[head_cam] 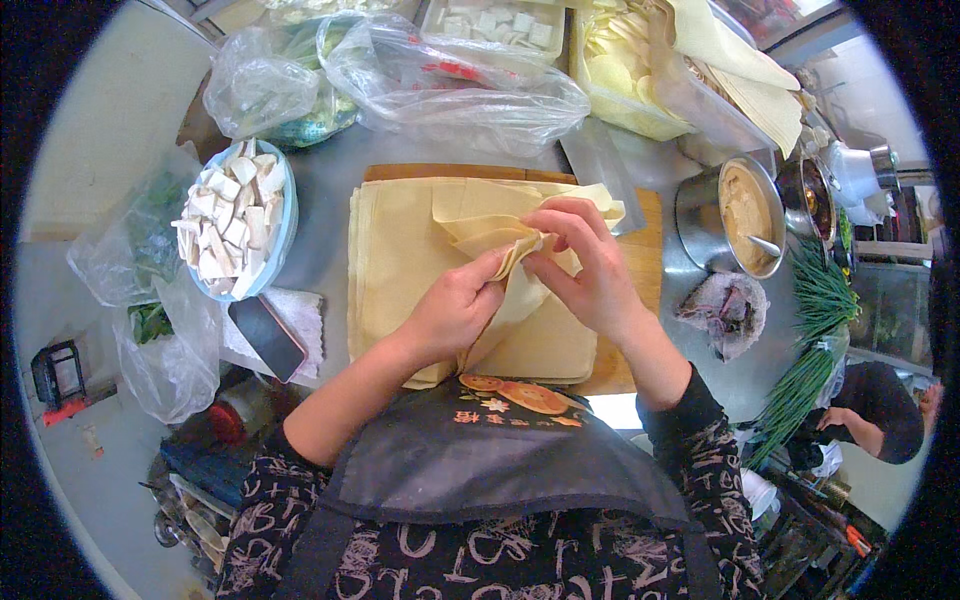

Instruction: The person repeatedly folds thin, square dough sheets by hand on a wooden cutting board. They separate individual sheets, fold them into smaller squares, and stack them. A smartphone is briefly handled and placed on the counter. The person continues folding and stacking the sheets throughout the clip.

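Note:
A stack of thin yellow sheets, probably tofu skin (397, 255), lies on a wooden cutting board (634, 337) in front of me. My left hand (461, 300) pinches the gathered folds of a sheet between thumb and fingers above the stack's middle. At the right of those folds, my right hand (589, 262) touches the sheet with thumb and fingertips curled around its edge. Part of the sheet fans out behind my hands, and another part hangs below them. Whether the right fingers grip firmly is hard to see.
A blue bowl of white cut pieces (232, 217) and a smartphone (268, 337) are at left. Plastic bags (465, 97) and a container of pale slices (622, 82) stand behind. At right are a metal pot of paste (701, 217), a cloth (724, 311), green stalks (814, 322) and another person (877, 412).

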The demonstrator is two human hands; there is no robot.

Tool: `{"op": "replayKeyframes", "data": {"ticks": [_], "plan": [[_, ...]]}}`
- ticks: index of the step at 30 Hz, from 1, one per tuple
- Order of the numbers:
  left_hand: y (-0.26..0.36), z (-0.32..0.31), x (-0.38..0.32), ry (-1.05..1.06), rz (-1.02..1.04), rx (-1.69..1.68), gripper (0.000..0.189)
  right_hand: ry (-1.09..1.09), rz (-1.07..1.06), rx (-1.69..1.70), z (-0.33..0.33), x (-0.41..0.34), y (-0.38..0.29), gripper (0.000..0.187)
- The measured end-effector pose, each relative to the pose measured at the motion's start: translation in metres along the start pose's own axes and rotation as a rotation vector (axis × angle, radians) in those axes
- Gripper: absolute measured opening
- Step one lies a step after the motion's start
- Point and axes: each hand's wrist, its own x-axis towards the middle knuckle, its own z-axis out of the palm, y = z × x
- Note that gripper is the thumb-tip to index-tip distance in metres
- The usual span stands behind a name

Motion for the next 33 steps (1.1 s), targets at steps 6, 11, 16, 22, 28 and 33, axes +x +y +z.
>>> {"op": "replayKeyframes", "data": {"ticks": [6,11,16,22,28,33], "plan": [[0.001,0.002,0.001,-0.073,-0.082,-0.419,0.042,-0.099,-0.106,-0.015,-0.005,-0.004,0.014,0.027],[-0.011,0.007,-0.002,-0.089,-0.230,-1.157,0.036,-0.007,-0.200,-0.103,0.004,-0.007,0.019,0.025],[-0.021,0.012,0.000,-0.011,-0.255,-1.169,0.033,0.047,-0.247,-0.115,0.013,-0.008,0.022,0.024],[-0.030,0.011,0.004,0.150,-0.284,-1.148,0.028,0.023,-0.306,-0.085,0.009,-0.004,0.017,0.024],[-0.020,-0.034,0.004,0.435,-0.009,-0.808,0.025,-0.101,-0.155,0.041,-0.024,-0.018,0.006,0.021],[-0.016,-0.031,-0.003,0.263,0.050,-0.343,0.029,-0.161,-0.088,0.075,-0.016,-0.012,-0.003,0.018]]}}
